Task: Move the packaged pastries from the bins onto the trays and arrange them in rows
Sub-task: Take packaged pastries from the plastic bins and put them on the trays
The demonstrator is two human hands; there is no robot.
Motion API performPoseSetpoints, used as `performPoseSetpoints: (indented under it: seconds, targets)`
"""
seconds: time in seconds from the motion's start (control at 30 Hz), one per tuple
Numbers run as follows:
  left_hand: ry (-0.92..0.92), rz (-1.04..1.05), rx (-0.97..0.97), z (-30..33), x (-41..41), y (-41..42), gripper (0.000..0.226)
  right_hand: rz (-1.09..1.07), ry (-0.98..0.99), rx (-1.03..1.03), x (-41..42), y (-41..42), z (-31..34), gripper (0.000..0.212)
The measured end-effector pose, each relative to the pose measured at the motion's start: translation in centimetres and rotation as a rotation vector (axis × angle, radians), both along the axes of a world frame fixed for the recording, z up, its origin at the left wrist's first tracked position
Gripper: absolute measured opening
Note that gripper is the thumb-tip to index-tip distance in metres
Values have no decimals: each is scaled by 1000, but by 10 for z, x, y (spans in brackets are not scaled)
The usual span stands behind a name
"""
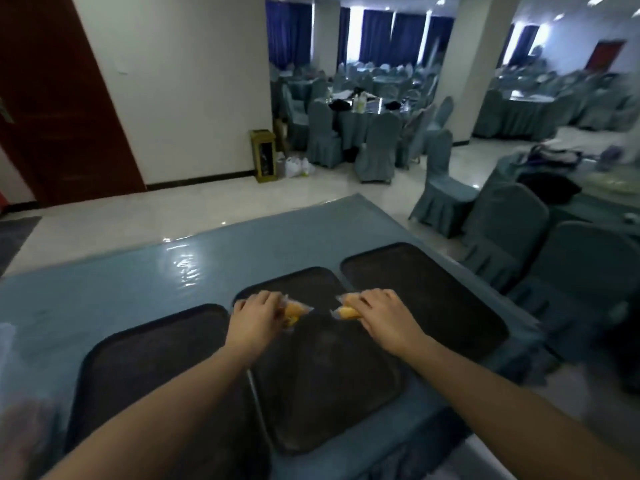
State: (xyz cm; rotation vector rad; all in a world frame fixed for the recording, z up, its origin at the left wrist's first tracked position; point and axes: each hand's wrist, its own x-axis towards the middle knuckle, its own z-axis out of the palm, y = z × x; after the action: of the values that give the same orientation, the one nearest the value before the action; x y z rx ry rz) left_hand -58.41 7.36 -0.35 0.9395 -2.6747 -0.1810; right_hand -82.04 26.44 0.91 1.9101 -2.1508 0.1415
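Note:
Three dark trays lie side by side on the blue table: a left tray (145, 375), a middle tray (322, 386) and a right tray (433, 292). My left hand (256, 315) holds a clear-wrapped yellow pastry (294, 311) over the far part of the middle tray. My right hand (381, 310) grips another wrapped yellow pastry (346, 311) a short way to the right of the first. Whether the packets touch the tray I cannot tell. The rest of the three trays shows bare.
A blurred pale bin edge (10, 375) shows at the far left. Covered chairs (519, 244) stand close along the table's right side. Behind the table (104, 289) lie a tiled floor, more dining tables, a brass bin (265, 155) and a red door (52, 98).

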Motion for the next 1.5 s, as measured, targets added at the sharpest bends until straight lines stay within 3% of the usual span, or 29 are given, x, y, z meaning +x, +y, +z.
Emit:
performPoseSetpoints:
  seconds: [0.13,0.37,0.63,0.93,1.1,1.2,1.27,1.33,1.43,1.5]
  targets:
    - [-117,-190,-51,-25,-86,71,55,-27,-17,13,-79,82,-24,57]
    - [-252,-271,63,-54,-172,142,54,-151,-48,77,-175,157,-62,54]
    - [-329,-281,8,-71,-248,122,56,-208,-99,161,-239,165,-91,50]
    - [-313,-319,129,-107,-337,114,48,-184,-99,353,-296,138,-111,49]
    - [-286,-176,364,-131,-378,133,43,-188,-192,443,-320,113,-124,44]
    - [-233,39,731,-147,-397,143,33,-215,-220,474,-332,103,-138,42]
    - [-213,160,941,-161,-407,148,40,-257,-261,478,-339,103,-154,45]
    - [-238,214,1020,-173,-414,149,52,-281,-289,475,-344,104,-173,50]
    - [-426,202,873,-189,-419,155,90,-245,-367,590,-343,109,-198,69]
    - [-495,201,732,-185,-416,165,95,-202,-404,676,-338,116,-205,85]
